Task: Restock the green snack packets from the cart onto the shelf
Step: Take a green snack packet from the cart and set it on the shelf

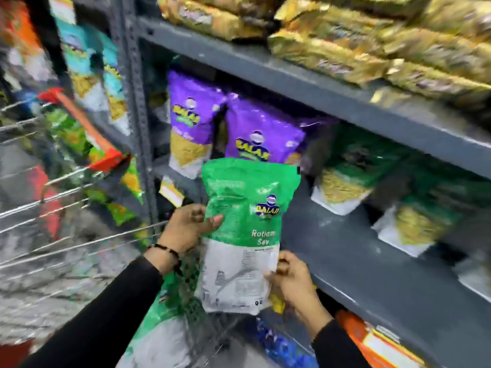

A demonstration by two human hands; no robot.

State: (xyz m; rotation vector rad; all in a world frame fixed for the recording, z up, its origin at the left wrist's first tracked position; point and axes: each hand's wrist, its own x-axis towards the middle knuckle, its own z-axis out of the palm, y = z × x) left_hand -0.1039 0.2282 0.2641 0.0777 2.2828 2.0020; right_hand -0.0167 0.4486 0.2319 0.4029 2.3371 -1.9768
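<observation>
We hold one green snack packet [244, 229] up in front of the grey shelf [345, 251]. Our left hand [186, 227] grips its left edge, thumb on the front. Our right hand [292, 277] pinches its lower right corner with curled fingers. The packet is in the air, not on the shelf yet. Behind it two purple packets [255, 128] stand on the shelf. To the right, more green packets [350, 176] lie there, blurry. Gold packets [372, 43] fill the shelf above. The wire cart [66, 208] with its red handle [87, 128] is on our left. Another green packet [170, 309] sits below our left arm.
</observation>
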